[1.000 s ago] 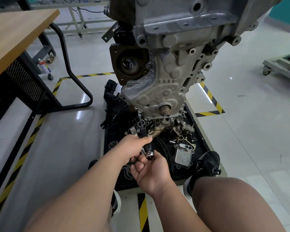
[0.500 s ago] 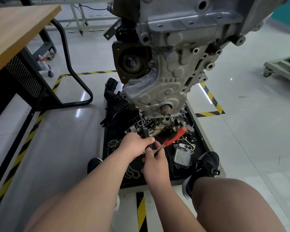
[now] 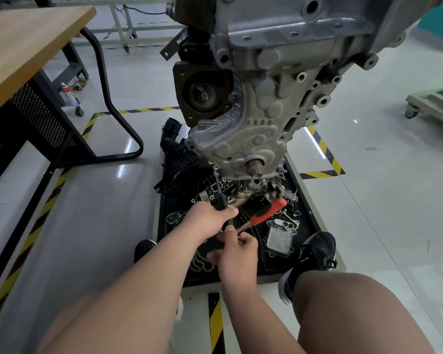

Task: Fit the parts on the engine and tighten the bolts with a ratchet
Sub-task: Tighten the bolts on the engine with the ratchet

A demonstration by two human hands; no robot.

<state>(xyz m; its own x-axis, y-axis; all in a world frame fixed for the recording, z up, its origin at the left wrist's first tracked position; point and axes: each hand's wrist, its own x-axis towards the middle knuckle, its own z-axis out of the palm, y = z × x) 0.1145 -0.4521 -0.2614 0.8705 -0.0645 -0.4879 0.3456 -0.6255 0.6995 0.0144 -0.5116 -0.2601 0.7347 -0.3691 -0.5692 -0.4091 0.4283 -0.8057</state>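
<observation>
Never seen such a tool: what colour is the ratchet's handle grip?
The ratchet handle is red-orange with a black patch; the head view shows it.

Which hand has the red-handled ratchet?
The right hand, holding the ratchet by its metal shank below the red grip. The left hand instead grips the black-handled extension bar running up to the engine.

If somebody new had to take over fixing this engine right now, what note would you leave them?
Left hand grips the black extension bar, its tip at the lower edge of the engine.
Right hand holds the red-handled ratchet near its head.
Done: front cover sits on the engine.
Left: tighten this bolt; more parts lie in the tray.
</observation>
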